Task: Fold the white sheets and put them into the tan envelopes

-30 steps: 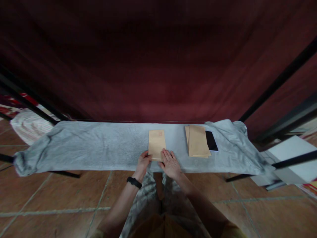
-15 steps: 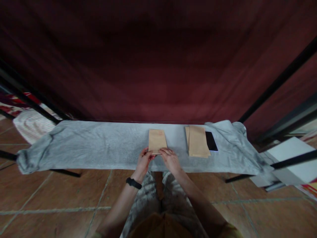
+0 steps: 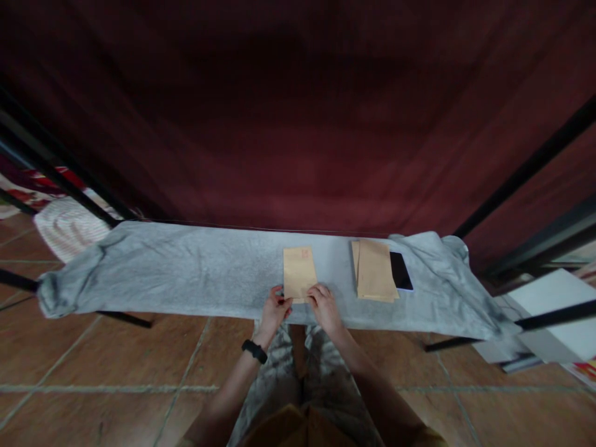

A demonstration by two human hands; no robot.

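A brown paper envelope (image 3: pixel 298 271) with red print near its far right corner lies in front of me on the grey cloth. My left hand (image 3: pixel 274 308) pinches the envelope's near left corner, thumb on top. At the near right corner, my right hand (image 3: pixel 323 305) has its fingers bent and closed on the near edge, where a narrow folded strip shows. To the right rests a stack of similar brown envelopes (image 3: pixel 376 270), slightly fanned. A dark phone or tablet (image 3: pixel 401 271) sits partly under that stack.
The grey cloth (image 3: pixel 186 267) covers a long narrow bench, bunched at both ends. A dark red curtain (image 3: pixel 298 155) hangs behind it. Black metal poles (image 3: pixel 526 167) stand at the sides. White boards (image 3: pixel 554 310) lie at right, a striped cloth (image 3: pixel 69 226) at left.
My fingers have shifted on the envelope's near edge, and a narrow strip there is now more visible. The view has tilted slightly. The stack and dark device stay in place.
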